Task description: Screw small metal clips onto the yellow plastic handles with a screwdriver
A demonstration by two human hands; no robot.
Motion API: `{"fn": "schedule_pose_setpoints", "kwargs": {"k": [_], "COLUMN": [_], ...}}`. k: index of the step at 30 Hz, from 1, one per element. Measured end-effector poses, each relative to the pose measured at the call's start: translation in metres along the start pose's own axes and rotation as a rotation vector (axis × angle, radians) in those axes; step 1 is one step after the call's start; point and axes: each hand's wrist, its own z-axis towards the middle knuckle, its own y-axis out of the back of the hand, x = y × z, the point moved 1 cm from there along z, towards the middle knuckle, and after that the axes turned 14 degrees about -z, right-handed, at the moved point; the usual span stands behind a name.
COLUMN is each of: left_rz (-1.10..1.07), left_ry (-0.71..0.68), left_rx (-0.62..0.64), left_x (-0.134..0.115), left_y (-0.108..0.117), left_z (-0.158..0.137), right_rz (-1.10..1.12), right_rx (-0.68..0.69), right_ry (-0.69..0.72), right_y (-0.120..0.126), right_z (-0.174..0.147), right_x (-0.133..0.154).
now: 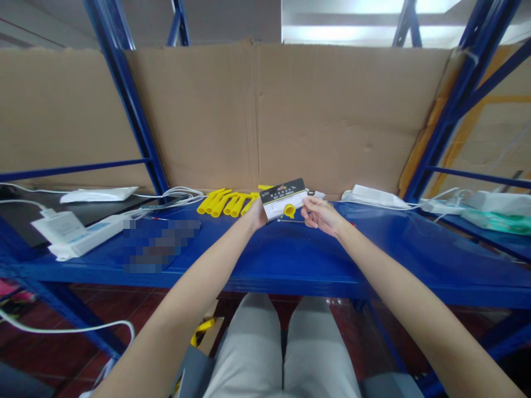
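Above the blue shelf top, my left hand (pixel 258 214) is closed on the left end of a flat black-and-white printed card or small box (pixel 286 190); I cannot tell which. My right hand (pixel 320 214) is bent, thumb and fingers pinching at its right edge. Against the lower white part sits a yellow tube-like piece (pixel 289 210) with its round mouth facing me. Whether it is attached or held from behind is hidden. Several similar yellow tubes (pixel 218 203) lie side by side just left of my left hand.
A blue metal shelf (pixel 298 260) spans the front, backed by a cardboard wall (pixel 257 116). White power strips with cables stand left (pixel 89 237) and back right (pixel 373 196). A thin rod (pixel 290 221) lies under the hands. A pixelated dark patch (pixel 161 246) covers something at left.
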Motion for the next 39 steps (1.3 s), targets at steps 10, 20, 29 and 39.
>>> {"fn": "schedule_pose_setpoints", "kwargs": {"k": [10, 20, 29, 39], "left_rz": [0.067, 0.082, 0.126, 0.150], "left_ry": [-0.147, -0.397, -0.370, -0.377], "left_rx": [-0.184, -0.432, -0.432, -0.418], "left_x": [-0.006, -0.016, -0.009, -0.007], "left_y": [0.007, 0.010, 0.013, 0.015], "left_z": [0.001, -0.001, 0.003, 0.003], "right_rz": [0.044, -0.141, -0.365, -0.322], "right_rx": [-0.091, -0.820, -0.928, -0.768], "right_ry": [-0.078, -0.103, -0.340, -0.521], "right_y": [-0.001, 0.061, 0.084, 0.091], "right_z": [-0.001, 0.031, 0.081, 0.085], "right_x": [0.003, 0.016, 0.002, -0.001]}}
